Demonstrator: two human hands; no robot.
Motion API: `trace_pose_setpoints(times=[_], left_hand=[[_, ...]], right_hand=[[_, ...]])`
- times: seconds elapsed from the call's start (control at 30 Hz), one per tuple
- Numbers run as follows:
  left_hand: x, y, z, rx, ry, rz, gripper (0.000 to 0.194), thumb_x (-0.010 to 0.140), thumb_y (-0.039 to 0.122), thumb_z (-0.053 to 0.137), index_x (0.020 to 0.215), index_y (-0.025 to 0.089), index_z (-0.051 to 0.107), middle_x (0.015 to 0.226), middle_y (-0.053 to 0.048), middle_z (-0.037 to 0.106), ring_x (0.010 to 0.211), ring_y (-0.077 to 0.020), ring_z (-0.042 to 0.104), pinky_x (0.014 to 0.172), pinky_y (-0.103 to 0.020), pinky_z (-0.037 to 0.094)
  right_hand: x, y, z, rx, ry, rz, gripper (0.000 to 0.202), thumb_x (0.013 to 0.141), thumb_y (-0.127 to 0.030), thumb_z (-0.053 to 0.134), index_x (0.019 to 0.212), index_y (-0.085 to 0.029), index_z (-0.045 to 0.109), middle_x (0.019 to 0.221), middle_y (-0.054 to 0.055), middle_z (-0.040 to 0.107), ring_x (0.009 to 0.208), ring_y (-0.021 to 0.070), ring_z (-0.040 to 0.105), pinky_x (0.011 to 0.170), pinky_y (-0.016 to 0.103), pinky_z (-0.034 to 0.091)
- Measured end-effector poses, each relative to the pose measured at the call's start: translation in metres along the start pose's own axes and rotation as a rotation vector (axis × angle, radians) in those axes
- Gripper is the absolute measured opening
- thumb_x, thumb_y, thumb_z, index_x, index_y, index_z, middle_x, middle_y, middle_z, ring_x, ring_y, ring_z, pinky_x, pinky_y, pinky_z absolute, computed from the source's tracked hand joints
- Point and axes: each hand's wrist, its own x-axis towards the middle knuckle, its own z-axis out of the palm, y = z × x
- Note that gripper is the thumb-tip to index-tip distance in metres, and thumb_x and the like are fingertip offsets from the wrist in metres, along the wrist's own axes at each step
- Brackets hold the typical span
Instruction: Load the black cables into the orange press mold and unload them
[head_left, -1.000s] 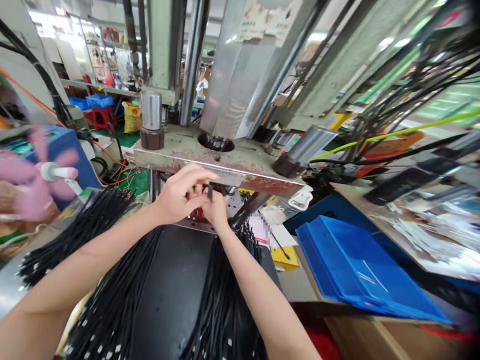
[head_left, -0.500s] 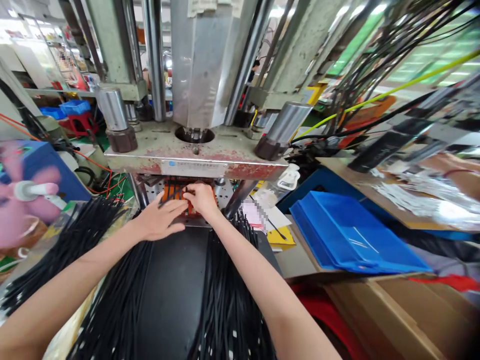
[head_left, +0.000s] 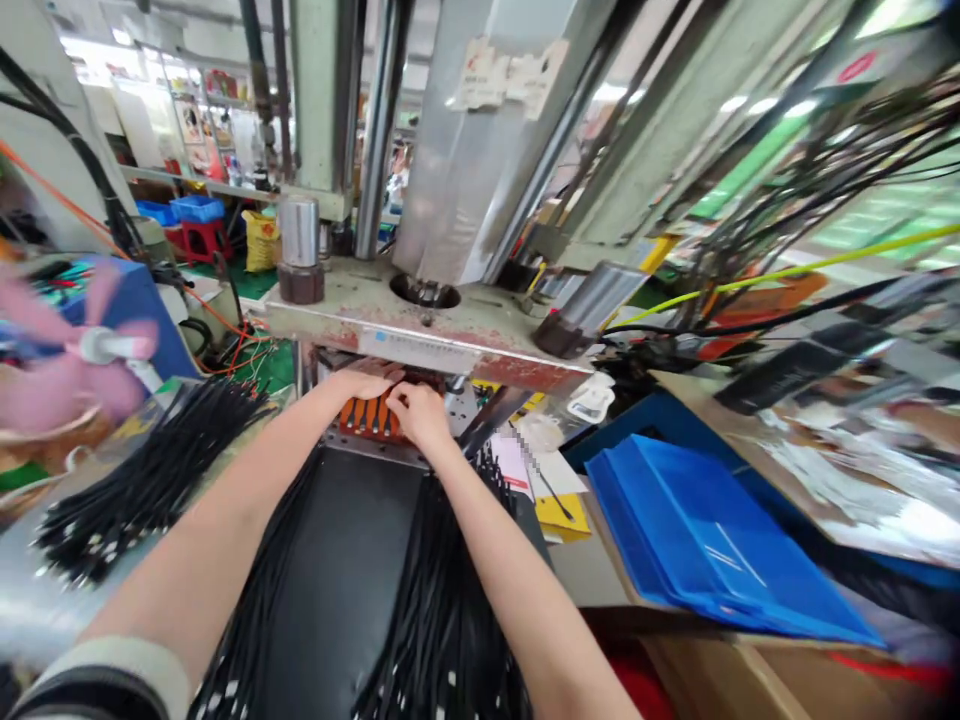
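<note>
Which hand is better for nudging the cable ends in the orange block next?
Right, probably: the right hand has bent fingers near the black cable ends in the orange block. The left hand lies flatter, along the block's far side.

So on my feed there's a pink fan (head_left: 82, 345) off to the left, blades all blurry, next to some blue equipment (head_left: 150, 310). Further back I've got a red stool (head_left: 206, 240) beside a yellow sack (head_left: 261, 240). Over right, I see clear blue trays (head_left: 712, 540) stacked up, cardboard (head_left: 727, 675) below, and a bright yellow cable (head_left: 795, 268) crossing above.
</note>
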Motion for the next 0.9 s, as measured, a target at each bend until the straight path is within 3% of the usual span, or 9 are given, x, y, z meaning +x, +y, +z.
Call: trace_pose_setpoints(times=[0.07,0.13,0.2,0.23,0.27,0.37,0.47,0.73,0.9], left_hand=[[-0.023,-0.003,0.007,-0.046,0.029,0.037,0.054,0.100,0.043,0.015,0.141,0.020,0.041,0.145,-0.006,0.045,0.134,-0.0197,0.041,0.110,-0.035,0.029],[-0.061,-0.006,0.016,-0.096,0.159,0.104,0.053,0.100,0.041,0.016,0.139,0.018,0.044,0.143,-0.007,0.048,0.132,-0.0189,0.041,0.111,-0.034,0.029],[-0.107,-0.007,0.028,-0.084,0.317,0.071,0.048,0.099,0.040,0.024,0.122,0.015,0.057,0.127,-0.011,0.059,0.122,-0.0204,0.051,0.105,-0.034,0.036],[-0.129,-0.008,0.034,-0.031,0.349,-0.027,0.045,0.098,0.041,0.029,0.108,0.014,0.063,0.114,-0.012,0.063,0.112,-0.0225,0.056,0.099,-0.036,0.042],[-0.149,-0.010,0.041,0.036,0.337,-0.141,0.042,0.096,0.043,0.035,0.096,0.014,0.065,0.105,-0.013,0.064,0.105,-0.0253,0.058,0.092,-0.038,0.045],[-0.184,-0.017,0.058,0.150,0.133,-0.338,0.030,0.089,0.039,0.049,0.084,0.013,0.064,0.095,-0.014,0.062,0.092,-0.0282,0.062,0.080,-0.039,0.048],[-0.187,-0.025,0.063,0.075,0.029,-0.346,0.020,0.088,0.028,0.049,0.082,0.014,0.062,0.091,-0.012,0.062,0.085,-0.0243,0.063,0.079,-0.035,0.047],[-0.163,-0.035,0.035,-0.221,0.225,-0.366,0.017,0.084,0.035,0.059,0.077,0.019,0.058,0.068,0.001,0.062,0.064,-0.0163,0.058,0.062,-0.026,0.038],[-0.155,-0.012,0.015,-0.423,0.322,-0.201,0.019,0.081,0.035,0.061,0.086,0.017,0.065,0.056,0.006,0.052,0.053,-0.0104,0.047,0.054,-0.021,0.031]], right_hand=[[-0.021,0.013,-0.008,0.005,0.044,-0.051,0.021,0.089,-0.027,0.059,0.106,-0.019,0.069,0.093,0.008,0.066,0.086,0.0200,0.063,0.082,0.029,0.044],[-0.055,0.033,-0.018,-0.043,0.094,-0.022,0.025,0.092,-0.028,0.054,0.109,-0.016,0.067,0.096,0.010,0.067,0.089,0.0212,0.063,0.081,0.029,0.045],[-0.093,0.054,-0.028,-0.250,0.037,0.135,0.027,0.095,-0.033,0.049,0.098,-0.015,0.069,0.090,0.012,0.067,0.081,0.0247,0.065,0.071,0.032,0.045],[-0.111,0.062,-0.030,-0.364,-0.051,0.221,0.030,0.095,-0.036,0.049,0.090,-0.015,0.069,0.085,0.014,0.067,0.076,0.0265,0.066,0.065,0.033,0.044],[-0.126,0.069,-0.031,-0.443,-0.159,0.276,0.032,0.094,-0.039,0.050,0.085,-0.015,0.069,0.081,0.014,0.067,0.073,0.0276,0.066,0.061,0.032,0.042],[-0.149,0.077,-0.029,-0.448,-0.391,0.287,0.029,0.093,-0.039,0.053,0.079,-0.017,0.066,0.081,0.012,0.069,0.075,0.0281,0.068,0.059,0.031,0.039],[-0.147,0.076,-0.027,-0.321,-0.368,0.305,0.024,0.093,-0.036,0.053,0.079,-0.021,0.064,0.081,0.007,0.071,0.081,0.0262,0.068,0.061,0.029,0.038],[-0.136,0.047,-0.047,-0.470,-0.182,0.325,0.020,0.094,-0.032,0.050,0.090,-0.018,0.065,0.075,0.011,0.070,0.069,0.0283,0.068,0.056,0.029,0.036],[-0.137,0.023,-0.049,0.212,-0.160,0.043,0.015,0.090,-0.021,0.052,0.102,-0.019,0.061,0.071,0.001,0.068,0.067,0.0178,0.064,0.062,0.025,0.041]])
